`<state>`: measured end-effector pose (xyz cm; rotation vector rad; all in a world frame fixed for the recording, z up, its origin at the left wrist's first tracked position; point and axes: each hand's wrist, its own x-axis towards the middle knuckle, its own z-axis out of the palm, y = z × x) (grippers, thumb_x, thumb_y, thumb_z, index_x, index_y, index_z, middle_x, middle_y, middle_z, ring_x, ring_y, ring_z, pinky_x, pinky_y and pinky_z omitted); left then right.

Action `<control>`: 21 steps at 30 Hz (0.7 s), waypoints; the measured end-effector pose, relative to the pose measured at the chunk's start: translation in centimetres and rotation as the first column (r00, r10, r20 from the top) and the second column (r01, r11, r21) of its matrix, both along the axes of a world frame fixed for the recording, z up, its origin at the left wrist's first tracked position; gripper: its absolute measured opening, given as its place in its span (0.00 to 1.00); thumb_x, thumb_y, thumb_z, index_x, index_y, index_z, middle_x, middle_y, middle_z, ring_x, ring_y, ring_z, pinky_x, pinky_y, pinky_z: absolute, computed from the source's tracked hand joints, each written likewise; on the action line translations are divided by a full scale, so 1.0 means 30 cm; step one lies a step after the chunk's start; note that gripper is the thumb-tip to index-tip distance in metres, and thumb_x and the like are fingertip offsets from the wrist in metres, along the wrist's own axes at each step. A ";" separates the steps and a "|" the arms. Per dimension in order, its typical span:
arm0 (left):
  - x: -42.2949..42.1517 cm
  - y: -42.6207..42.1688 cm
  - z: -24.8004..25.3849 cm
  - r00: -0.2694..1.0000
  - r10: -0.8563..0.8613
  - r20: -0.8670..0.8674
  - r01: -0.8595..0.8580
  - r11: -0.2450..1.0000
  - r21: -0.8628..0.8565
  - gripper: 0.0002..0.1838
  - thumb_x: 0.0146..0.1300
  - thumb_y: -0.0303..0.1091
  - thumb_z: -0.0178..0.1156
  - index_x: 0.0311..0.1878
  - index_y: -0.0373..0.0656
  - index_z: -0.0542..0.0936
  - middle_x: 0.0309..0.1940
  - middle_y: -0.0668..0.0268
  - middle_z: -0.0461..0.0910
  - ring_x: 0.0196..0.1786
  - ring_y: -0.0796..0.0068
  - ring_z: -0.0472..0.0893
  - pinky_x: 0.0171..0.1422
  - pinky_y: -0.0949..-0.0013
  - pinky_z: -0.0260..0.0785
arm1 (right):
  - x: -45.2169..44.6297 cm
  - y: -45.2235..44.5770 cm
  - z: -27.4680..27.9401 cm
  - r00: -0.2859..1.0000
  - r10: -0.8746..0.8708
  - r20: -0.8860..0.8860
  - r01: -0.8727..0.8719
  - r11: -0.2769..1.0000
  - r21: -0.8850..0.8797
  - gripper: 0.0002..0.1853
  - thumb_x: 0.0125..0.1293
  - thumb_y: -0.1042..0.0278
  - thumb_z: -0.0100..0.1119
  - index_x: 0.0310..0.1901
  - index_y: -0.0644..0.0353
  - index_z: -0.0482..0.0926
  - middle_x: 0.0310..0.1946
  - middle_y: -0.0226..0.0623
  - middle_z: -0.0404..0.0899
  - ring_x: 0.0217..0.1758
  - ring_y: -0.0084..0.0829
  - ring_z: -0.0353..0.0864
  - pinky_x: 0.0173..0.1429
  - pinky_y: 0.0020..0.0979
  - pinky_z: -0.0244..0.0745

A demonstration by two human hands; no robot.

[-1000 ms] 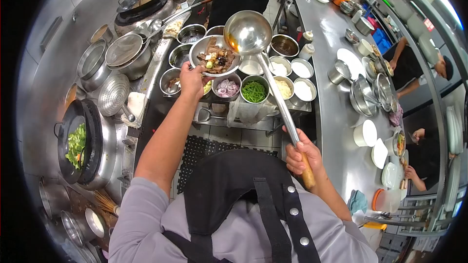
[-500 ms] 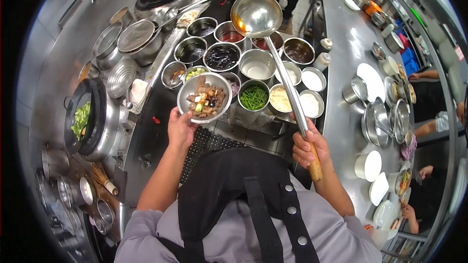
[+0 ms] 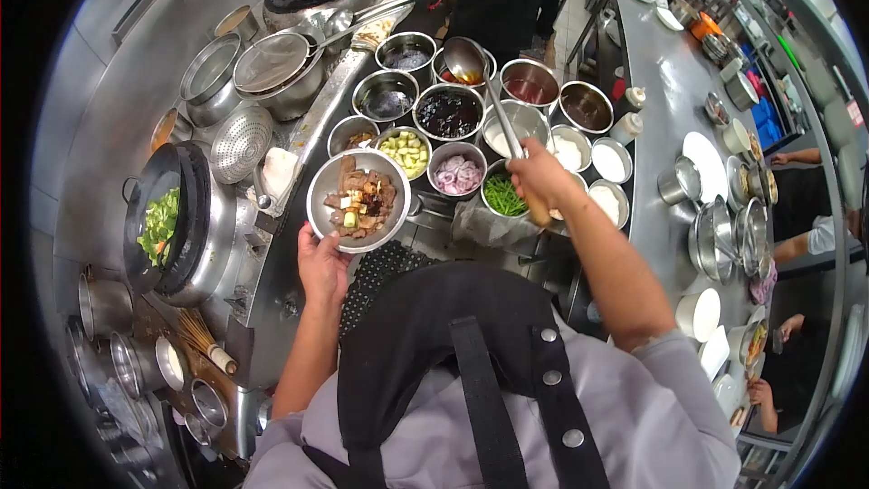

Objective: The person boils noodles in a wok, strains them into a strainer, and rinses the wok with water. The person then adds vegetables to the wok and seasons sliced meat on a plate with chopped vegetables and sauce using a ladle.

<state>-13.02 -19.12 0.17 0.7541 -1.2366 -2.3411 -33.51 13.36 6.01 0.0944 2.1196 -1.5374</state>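
Note:
My left hand point(image 3: 323, 270) grips the lower rim of a steel bowl point(image 3: 319, 210). Sliced meat point(image 3: 364, 195) with pale and greenish chunks and dark sauce lies in it. In my right hand point(image 3: 541, 183) is a long-handled ladle point(image 3: 465, 60), its wooden grip pointing back towards me. The ladle's head is in or just over a metal pot point(image 3: 489, 58) of reddish-orange liquid; the depth is unclear. Nearer stand pots of dark liquid point(image 3: 449, 113), sliced shallots or onions point(image 3: 456, 173), chopped green vegetable point(image 3: 405, 153) and cut green stalks point(image 3: 503, 195), partly under my right hand.
At left, a wok point(image 3: 138, 217) holds green vegetables. Strainers point(image 3: 243, 145) and pots line the stove. The right counter point(image 3: 663, 63) carries plates, metal bowls and squeeze bottles point(image 3: 628, 127). Another person in dark clothes point(image 3: 498, 0) stands beyond the pots; other people's hands show at far right.
My right hand has swung forward and left, lowering the ladle's head from the air to the reddish pot. The bowl has shifted slightly left and down in view.

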 end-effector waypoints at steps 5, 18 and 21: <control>0.003 -0.100 -0.022 0.998 -0.032 -0.046 0.033 0.999 0.018 0.17 0.66 0.19 0.54 0.56 0.47 0.70 0.46 0.65 0.80 0.41 0.72 0.83 0.42 0.67 0.78 | -0.050 -0.002 0.120 0.942 -0.080 0.327 0.224 0.873 -0.433 0.16 0.73 0.68 0.55 0.59 0.56 0.67 0.27 0.29 0.73 0.20 0.21 0.71 0.20 0.27 0.68; -0.014 -0.229 -0.046 0.996 0.010 -0.085 -0.009 1.000 0.010 0.20 0.68 0.18 0.53 0.61 0.43 0.68 0.54 0.62 0.77 0.49 0.67 0.84 0.46 0.61 0.84 | 0.041 0.110 0.118 0.876 0.307 0.372 0.300 0.257 -0.919 0.17 0.78 0.62 0.48 0.62 0.61 0.72 0.27 0.29 0.72 0.22 0.19 0.71 0.23 0.24 0.70; -0.023 -0.230 -0.051 0.996 -0.018 -0.089 0.018 1.000 -0.006 0.20 0.68 0.19 0.54 0.61 0.45 0.68 0.55 0.62 0.77 0.50 0.66 0.84 0.47 0.59 0.84 | 0.068 0.110 0.158 0.869 0.325 0.373 0.305 0.241 -0.921 0.19 0.78 0.62 0.49 0.65 0.60 0.71 0.28 0.29 0.73 0.22 0.20 0.71 0.23 0.25 0.71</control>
